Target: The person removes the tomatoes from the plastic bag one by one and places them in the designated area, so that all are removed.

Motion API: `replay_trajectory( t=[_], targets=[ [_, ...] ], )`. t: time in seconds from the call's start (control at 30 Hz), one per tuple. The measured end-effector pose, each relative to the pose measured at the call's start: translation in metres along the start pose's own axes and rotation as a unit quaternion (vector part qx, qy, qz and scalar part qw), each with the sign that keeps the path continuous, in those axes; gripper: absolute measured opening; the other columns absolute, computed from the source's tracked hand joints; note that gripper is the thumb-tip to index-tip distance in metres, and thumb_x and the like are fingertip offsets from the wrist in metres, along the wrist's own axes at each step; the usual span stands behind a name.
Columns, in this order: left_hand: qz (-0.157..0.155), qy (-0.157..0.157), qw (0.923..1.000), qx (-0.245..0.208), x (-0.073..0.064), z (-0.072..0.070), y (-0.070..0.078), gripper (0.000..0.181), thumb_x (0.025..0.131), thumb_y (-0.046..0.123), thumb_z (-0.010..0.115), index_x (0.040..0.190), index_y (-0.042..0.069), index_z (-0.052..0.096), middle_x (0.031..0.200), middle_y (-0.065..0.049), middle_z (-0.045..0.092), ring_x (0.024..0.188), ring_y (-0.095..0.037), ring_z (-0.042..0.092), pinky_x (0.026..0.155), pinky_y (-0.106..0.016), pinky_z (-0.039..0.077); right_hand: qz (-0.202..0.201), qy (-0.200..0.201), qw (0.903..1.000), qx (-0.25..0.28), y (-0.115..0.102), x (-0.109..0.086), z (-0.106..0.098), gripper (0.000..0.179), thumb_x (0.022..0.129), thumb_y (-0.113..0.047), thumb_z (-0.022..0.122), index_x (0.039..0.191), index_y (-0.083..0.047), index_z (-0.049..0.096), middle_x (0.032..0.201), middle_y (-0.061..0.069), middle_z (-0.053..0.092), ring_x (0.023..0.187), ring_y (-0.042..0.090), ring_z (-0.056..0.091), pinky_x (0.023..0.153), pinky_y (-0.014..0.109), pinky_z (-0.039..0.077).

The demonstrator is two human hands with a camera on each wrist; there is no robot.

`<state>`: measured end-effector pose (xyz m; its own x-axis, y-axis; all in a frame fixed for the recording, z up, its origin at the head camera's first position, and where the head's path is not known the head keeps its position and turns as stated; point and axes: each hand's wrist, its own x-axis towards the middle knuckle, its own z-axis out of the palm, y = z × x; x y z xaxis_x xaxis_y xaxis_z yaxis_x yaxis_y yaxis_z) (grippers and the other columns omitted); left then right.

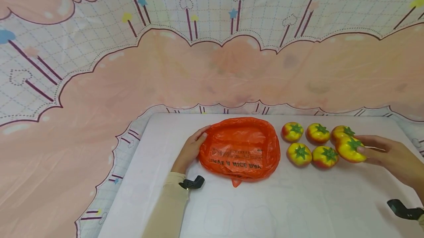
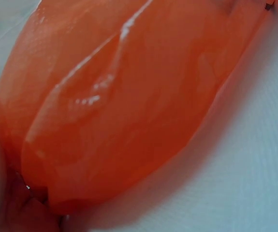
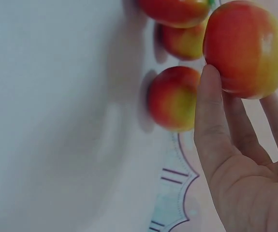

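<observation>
An orange-red plastic bag (image 1: 236, 146) lies spread on the white table, its mouth wide and its printed lettering upside down in the head view. My left hand (image 1: 192, 149) pinches the bag's left rim between thumb and fingers; the left wrist view shows the bag's side (image 2: 119, 116) close up. Over on the right, my right hand (image 1: 391, 155) holds a glossy yellow-and-red tomato (image 1: 350, 149) with a green star-shaped top. The right wrist view shows this held tomato (image 3: 245, 48) raised above the table, fingertips around it. It partly covers another tomato (image 1: 341, 133) behind.
Several more such tomatoes stand in two rows right of the bag, the nearest to it being a front-row tomato (image 1: 299, 154) and a back-row tomato (image 1: 292, 132). The white table (image 1: 265, 208) meets a patterned pink cloth (image 1: 251, 72) at its far edge.
</observation>
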<state>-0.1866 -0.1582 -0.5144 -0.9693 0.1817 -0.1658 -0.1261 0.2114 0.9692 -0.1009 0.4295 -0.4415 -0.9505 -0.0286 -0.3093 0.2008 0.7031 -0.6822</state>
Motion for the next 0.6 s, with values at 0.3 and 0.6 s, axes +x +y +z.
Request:
replay_trajectory(
  t=[0.3, 0.6],
  targets=[
    [0.001, 0.000, 1.0000, 0.001, 0.001, -0.001, -0.002, 0.037, 0.106, 0.043, 0.051, 0.143, 0.043, 0.056, 0.156, 0.009, 0.048, 0.151, -0.022, 0.036, 0.125, -0.053, 0.028, 0.033, -0.018, 0.9991, 0.017, 0.013, -0.001, 0.003, 0.084, 0.105, -0.049, 0.050, 0.156, 0.011, 0.018, 0.154, 0.044, 0.018, 0.129, 0.064, 0.032, 0.081, 0.041, 0.064],
    [-0.003, -0.002, 1.0000, -0.004, 0.001, -0.001, -0.002, 0.035, 0.106, 0.042, 0.051, 0.141, 0.045, 0.057, 0.155, 0.011, 0.048, 0.150, -0.022, 0.038, 0.125, -0.051, 0.030, 0.048, -0.021, 0.9978, 0.041, 0.026, 0.001, 0.008, 0.086, 0.105, -0.047, 0.052, 0.156, 0.012, 0.014, 0.153, 0.045, 0.016, 0.127, 0.062, 0.034, 0.079, 0.034, 0.064]
  ],
)
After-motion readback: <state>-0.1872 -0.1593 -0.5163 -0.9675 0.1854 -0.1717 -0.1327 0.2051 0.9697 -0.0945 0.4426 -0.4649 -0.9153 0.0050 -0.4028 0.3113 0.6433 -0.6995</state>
